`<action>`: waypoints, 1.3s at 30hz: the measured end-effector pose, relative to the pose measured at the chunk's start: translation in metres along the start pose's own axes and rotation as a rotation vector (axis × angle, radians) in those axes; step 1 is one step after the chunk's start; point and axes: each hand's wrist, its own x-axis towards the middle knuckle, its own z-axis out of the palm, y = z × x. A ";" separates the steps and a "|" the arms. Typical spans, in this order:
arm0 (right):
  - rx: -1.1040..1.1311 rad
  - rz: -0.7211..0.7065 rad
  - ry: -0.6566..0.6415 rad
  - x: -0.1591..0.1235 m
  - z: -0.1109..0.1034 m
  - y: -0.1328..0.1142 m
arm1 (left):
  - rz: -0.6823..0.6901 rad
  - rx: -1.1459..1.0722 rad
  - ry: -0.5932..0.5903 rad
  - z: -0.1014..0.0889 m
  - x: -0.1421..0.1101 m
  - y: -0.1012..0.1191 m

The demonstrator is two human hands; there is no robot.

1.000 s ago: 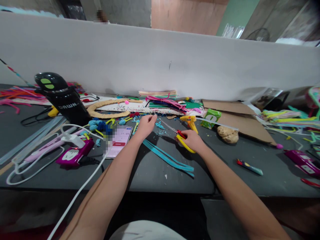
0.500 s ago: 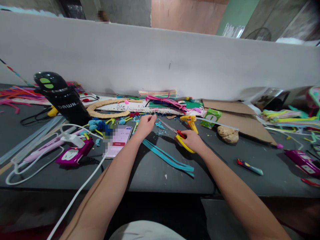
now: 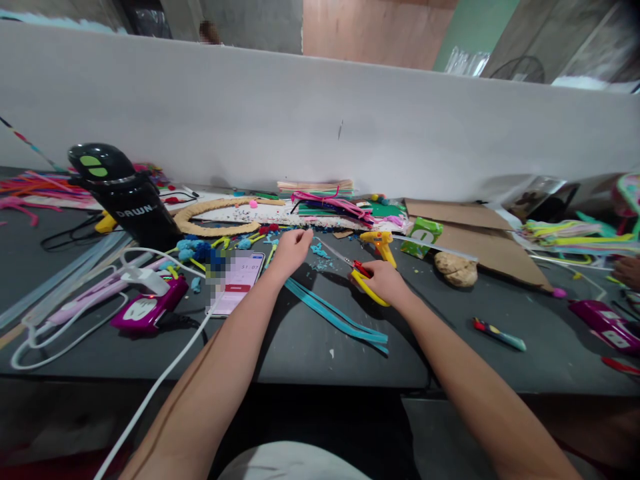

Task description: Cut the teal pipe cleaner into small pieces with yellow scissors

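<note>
My right hand (image 3: 381, 280) grips a pair of scissors (image 3: 367, 285) with yellow and red handles. Their blades point up and left, toward the fingertips of my left hand (image 3: 294, 248). That left hand is closed in a pinch, and what sits between its fingers is too small to make out. Light-blue pipe cleaners (image 3: 340, 319) lie on the table below and between my hands. Small blue clippings (image 3: 320, 251) are scattered beside the blades.
A yellow glue gun (image 3: 381, 245) stands beyond my right hand, near a green packet (image 3: 423, 237) and a tan lump (image 3: 456, 269). Left are a phone (image 3: 240, 283), a purple power block (image 3: 150, 308), white cables and a black tumbler (image 3: 133, 203). Another person's hand (image 3: 627, 272) shows far right.
Another person's hand has come into view at the right edge. My two hands and the scissors have hardly moved.
</note>
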 end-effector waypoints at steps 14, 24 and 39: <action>0.049 0.008 -0.014 -0.001 -0.001 -0.001 | -0.004 0.006 0.002 -0.001 0.000 0.000; 0.017 -0.015 -0.013 0.001 0.002 0.002 | 0.014 0.012 0.004 0.000 0.000 0.000; 0.055 0.027 -0.037 0.000 -0.004 -0.001 | 0.045 -0.002 0.000 -0.002 0.000 0.003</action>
